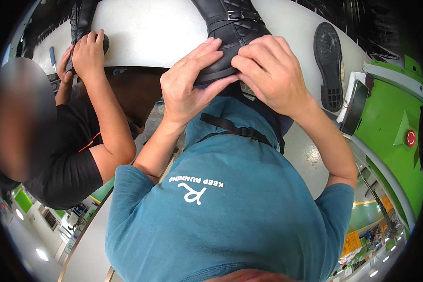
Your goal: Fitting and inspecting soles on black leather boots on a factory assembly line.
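Observation:
A black boot (230,47) with quilted panels and a buckled strap lies on the white table, its toe toward me at the near edge. My left hand (185,82) grips the toe from the left, fingers over the upper and thumb stretched along the lower edge. On the other side, my right hand (273,75) has its fingers curled, with thumb and forefinger closed at the toe's edge. The two thumbs nearly meet there. What lies under the right fingertips is hidden. A loose black sole (329,66) lies right of my right hand, tread up.
At the left a co-worker's hands (89,54) hold another black boot (82,19). A blue-handled tool (52,55) lies by them on the white table (141,35). A green machine (390,136) with a red button (411,138) and a dark panel (355,108) stands close at the right.

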The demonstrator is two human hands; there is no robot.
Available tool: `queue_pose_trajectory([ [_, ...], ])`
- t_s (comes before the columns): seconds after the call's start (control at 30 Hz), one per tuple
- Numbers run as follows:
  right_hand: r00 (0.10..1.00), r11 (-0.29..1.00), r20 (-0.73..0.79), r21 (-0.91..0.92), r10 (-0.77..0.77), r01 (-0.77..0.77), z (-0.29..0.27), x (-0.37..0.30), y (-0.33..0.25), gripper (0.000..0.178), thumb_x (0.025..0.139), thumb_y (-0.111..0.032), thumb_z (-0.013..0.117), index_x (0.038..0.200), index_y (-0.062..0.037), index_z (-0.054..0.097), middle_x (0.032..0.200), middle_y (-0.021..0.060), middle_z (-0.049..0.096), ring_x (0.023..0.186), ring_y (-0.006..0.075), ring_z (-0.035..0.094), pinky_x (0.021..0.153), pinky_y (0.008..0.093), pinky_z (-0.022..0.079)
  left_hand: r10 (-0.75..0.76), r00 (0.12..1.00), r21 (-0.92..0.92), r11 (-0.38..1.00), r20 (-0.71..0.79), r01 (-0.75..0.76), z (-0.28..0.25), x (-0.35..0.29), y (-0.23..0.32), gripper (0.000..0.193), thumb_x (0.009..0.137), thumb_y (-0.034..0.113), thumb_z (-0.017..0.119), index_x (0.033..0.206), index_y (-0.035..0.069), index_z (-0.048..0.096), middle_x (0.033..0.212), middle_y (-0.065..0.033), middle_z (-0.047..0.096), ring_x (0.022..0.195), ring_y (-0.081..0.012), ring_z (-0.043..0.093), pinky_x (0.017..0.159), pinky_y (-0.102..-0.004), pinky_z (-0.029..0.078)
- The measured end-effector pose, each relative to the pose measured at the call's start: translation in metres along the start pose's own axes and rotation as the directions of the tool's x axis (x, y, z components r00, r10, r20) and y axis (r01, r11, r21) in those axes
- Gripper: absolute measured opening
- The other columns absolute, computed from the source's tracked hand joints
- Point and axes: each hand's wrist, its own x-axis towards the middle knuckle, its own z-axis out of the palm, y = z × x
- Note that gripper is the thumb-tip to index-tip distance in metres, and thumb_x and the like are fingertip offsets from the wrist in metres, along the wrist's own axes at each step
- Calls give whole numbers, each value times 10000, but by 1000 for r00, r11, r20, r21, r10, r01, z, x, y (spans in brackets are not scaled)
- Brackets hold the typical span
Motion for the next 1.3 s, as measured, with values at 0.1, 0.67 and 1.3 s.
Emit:
queue_pose_trajectory([
  [0.1,991,997,128,63,33,-41,-6,14,7,189,824,-108,791,974,-84,678,983,42,656,969,271,655,870,431,508,28,1000,-8,1000,1,-28,0,1,-2,560,723,99,1045,1208,-41,803,1315,-234,812,1285,-355,779,1097,-424,635],
  [0.67,926,914,360,326,116,-241,-30,35,57,563,592,-220,1011,1012,-83,663,1011,45,630,975,300,624,820,424,542,-68,997,-55,996,-23,67,-3,13,3,367,696,21,1026,961,-85,794,1149,-277,838,1155,-389,826,1038,-440,663],
  [1.3,515,-99,447,818,731,-567,1,0,12,604,1017,-201,861,1504,32,590,1372,100,728,1238,157,689,1084,357,571,177,980,32,984,-90,-175,-3,-19,2,485,716,153,1044,1129,90,799,1244,-182,847,1260,-442,778,1026,-493,601],
])
